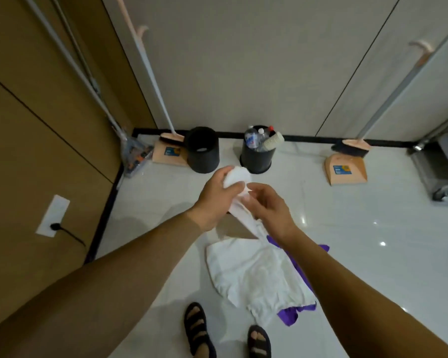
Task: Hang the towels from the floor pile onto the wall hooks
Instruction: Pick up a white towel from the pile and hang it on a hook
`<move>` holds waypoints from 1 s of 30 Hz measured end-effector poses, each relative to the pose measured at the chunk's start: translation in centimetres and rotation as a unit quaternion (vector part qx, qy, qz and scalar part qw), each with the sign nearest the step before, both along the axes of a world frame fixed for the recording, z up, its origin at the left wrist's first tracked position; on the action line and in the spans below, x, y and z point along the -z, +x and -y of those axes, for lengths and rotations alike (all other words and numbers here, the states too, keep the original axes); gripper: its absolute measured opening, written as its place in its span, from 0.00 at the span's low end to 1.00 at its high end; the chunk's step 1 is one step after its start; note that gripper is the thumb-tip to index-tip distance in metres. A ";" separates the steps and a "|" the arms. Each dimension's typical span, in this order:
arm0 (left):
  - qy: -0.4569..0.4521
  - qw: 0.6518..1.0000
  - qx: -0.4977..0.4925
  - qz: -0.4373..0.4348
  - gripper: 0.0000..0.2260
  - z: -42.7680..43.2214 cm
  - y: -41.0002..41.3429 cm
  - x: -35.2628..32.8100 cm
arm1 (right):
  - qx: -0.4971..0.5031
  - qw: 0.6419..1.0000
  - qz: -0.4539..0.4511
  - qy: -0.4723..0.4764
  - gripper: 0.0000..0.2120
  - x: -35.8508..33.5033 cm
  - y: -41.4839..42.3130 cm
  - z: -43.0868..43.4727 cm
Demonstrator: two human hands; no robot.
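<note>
"White cloth, then. What do the fingers (233, 188) do with it?"

"On the left hand (215, 200), fingers and thumb are curled tight round the bunched top of the white towel (239, 177). The right hand (269, 210) pinches it just below, fingertips together."

"And the rest of it?"

"It trails down between the forearms to white cloth (256, 275) spread on the tile floor (373, 228) (one piece or two, I cannot tell), which lies over a purple towel (289, 315). Two black bins (203, 153) stand beyond, by the wall."
</note>
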State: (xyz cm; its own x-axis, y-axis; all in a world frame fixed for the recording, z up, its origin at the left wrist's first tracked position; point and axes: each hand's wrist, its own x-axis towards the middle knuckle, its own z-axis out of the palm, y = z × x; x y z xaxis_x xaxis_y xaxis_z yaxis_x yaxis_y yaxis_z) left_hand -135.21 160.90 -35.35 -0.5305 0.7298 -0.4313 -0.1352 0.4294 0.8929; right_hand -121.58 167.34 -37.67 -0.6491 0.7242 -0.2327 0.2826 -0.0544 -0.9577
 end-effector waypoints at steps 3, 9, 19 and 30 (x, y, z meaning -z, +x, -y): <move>-0.009 0.997 -0.080 -0.016 0.11 0.0 -0.7 -6.2 | -0.084 0.993 0.005 0.088 0.27 -4.0 -1.5 0.9; 0.016 0.998 -0.031 -0.048 0.12 5.0 -1.5 -14.4 | -0.113 0.975 -0.011 0.193 0.13 -11.4 -1.0 0.7; -0.156 0.889 -0.059 -0.426 0.13 14.8 -0.8 -19.9 | -0.184 0.948 -0.148 0.215 0.11 -24.1 -3.3 4.9; -0.220 0.903 -0.236 -0.282 0.13 29.7 -1.9 -19.1 | -0.119 0.951 -0.254 0.134 0.12 -32.1 -5.8 8.5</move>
